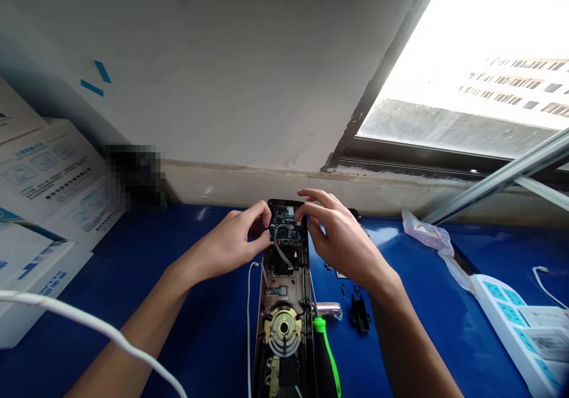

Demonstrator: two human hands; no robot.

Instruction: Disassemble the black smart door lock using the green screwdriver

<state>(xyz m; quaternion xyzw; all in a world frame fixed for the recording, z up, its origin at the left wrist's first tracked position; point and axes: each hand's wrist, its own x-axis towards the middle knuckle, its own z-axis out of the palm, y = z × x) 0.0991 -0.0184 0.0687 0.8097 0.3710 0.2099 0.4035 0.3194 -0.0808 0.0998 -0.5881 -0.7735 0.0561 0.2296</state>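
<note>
A long dark lock housing lies lengthwise before me, its inside facing up. A blue circuit board sits at its far end, with a light grey cable curving down from it. My left hand is bent at the board's left edge, thumb and index fingertips on that edge. Over the board's right side is my right hand, fingers apart, its index fingertip at the board near a white-and-blue ribbon connector. A round brass-coloured mechanism sits lower in the housing.
A green-and-black screwdriver lies along the housing's right side. Small screws, a black plastic part and a power strip are on the right. Boxes stand left; a white cable crosses my left forearm. A wall rises behind.
</note>
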